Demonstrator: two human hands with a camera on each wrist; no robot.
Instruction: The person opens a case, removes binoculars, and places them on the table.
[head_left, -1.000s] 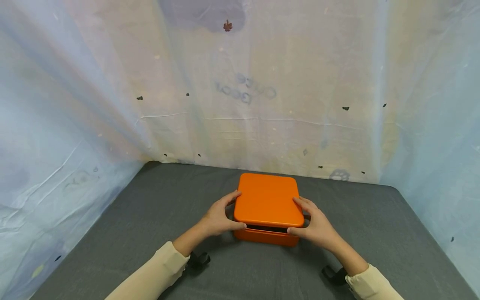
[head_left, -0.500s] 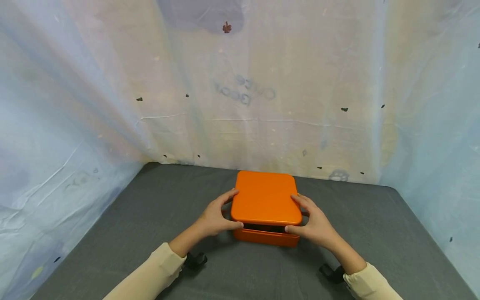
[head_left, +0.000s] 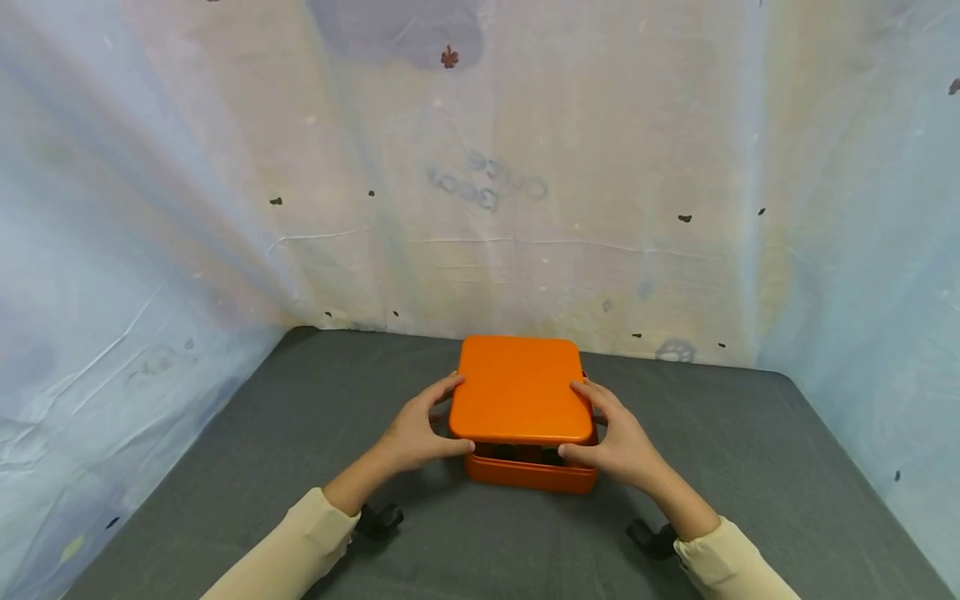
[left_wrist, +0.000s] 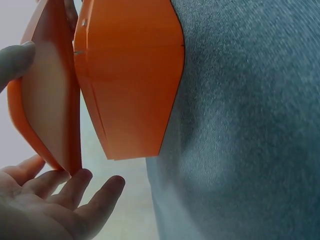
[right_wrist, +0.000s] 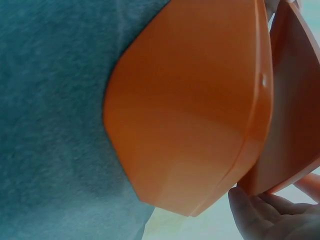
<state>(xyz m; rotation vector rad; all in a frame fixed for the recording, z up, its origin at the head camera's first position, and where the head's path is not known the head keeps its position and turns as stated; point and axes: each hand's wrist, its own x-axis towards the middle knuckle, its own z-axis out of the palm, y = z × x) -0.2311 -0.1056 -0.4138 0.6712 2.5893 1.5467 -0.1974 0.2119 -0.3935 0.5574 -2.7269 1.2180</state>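
A glossy orange square lid [head_left: 521, 387] is raised over its matching orange box [head_left: 532, 477], offset to the left. My left hand [head_left: 416, 432] grips the lid's left edge, thumb at the near corner and fingers along the side. Opposite it, my right hand [head_left: 628, 442] holds the right edge the same way. Dark rounded shapes [head_left: 505, 452] show through the gap at the front of the box; most of the inside is hidden under the lid. In the left wrist view the lid [left_wrist: 47, 95] tilts away from the box wall [left_wrist: 135, 75], showing its pale underside.
The box stands on a dark grey cloth-covered table [head_left: 360, 375]. Behind and to both sides hangs a pale patterned curtain [head_left: 525, 250]. Black wrist straps or mounts [head_left: 380, 522] sit under both forearms, by the cream sleeves.
Both hands have carried the lid up and to the left, widening the front gap so the dark shapes inside show. The box has stayed in place.
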